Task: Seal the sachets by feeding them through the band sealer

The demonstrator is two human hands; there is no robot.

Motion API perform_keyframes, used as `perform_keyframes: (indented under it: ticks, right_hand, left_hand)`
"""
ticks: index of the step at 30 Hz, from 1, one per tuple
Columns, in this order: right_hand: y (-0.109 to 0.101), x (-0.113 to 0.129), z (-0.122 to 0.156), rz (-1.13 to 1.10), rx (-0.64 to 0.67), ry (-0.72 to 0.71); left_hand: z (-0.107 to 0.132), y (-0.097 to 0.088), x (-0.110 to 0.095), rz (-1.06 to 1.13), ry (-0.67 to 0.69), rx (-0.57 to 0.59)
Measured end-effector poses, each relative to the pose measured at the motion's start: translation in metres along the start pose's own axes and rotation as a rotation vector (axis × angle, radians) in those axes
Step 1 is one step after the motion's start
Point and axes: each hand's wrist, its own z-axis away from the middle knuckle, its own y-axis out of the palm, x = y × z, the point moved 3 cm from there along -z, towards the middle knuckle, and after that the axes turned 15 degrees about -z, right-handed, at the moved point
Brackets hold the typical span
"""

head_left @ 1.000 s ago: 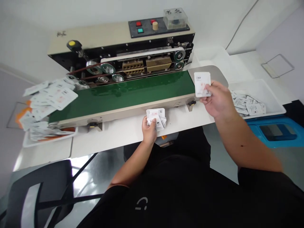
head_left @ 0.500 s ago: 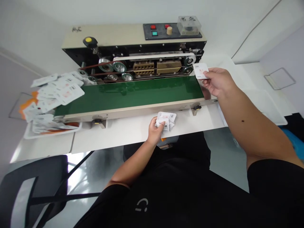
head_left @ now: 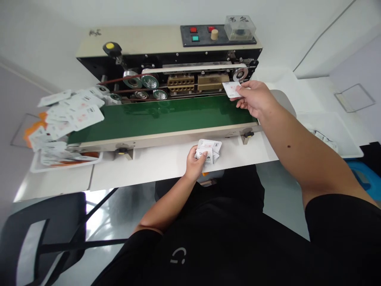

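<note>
My right hand (head_left: 253, 98) pinches a small white printed sachet (head_left: 231, 89) by its right end. The sachet's upper edge lies along the rollers of the band sealer (head_left: 169, 51), above the right part of the green conveyor belt (head_left: 166, 117). In front of the machine, my left hand (head_left: 195, 163) is closed around several white sachets (head_left: 210, 146), fanned out a little over the table's front edge. At the belt's left end a heap of white sachets (head_left: 74, 111) spills over toward a white tray.
The white tray (head_left: 35, 169) at left holds sachets, with something orange beside it. A white bin (head_left: 353, 153) at right has a few sachets inside. Control buttons (head_left: 195, 38) and a clear box (head_left: 239, 28) top the machine. A black chair (head_left: 59, 214) stands lower left.
My right hand has moved left with its sachet, from the rollers' right end to farther along them over the belt. My left hand has stayed in place with its sachets.
</note>
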Motion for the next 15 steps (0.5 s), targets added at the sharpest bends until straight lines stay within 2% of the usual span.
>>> perform_keyframes:
  ticks: [3, 7, 10, 13, 15]
  right_hand:
    - [-0.003, 0.004, 0.012, 0.099, 0.012, -0.141]
    - [-0.014, -0.002, 0.069, 0.207, -0.019, -0.377]
    - [-0.016, -0.035, 0.122, 0.231, 0.007, -0.458]
    - [-0.009, -0.083, 0.157, 0.21, 0.068, -0.368]
    - [-0.002, -0.111, 0.167, 0.215, 0.081, -0.285]
  left_hand:
    - [0.0, 0.0, 0.003, 0.022, 0.013, 0.005]
    - [-0.001, 0.0, 0.006, 0.022, 0.016, -0.008]
    - [-0.001, 0.0, 0.008, 0.029, 0.002, -0.008]
    - [-0.002, 0.0, 0.009, 0.043, 0.008, -0.003]
    - [-0.003, 0.001, 0.01, 0.044, 0.017, 0.016]
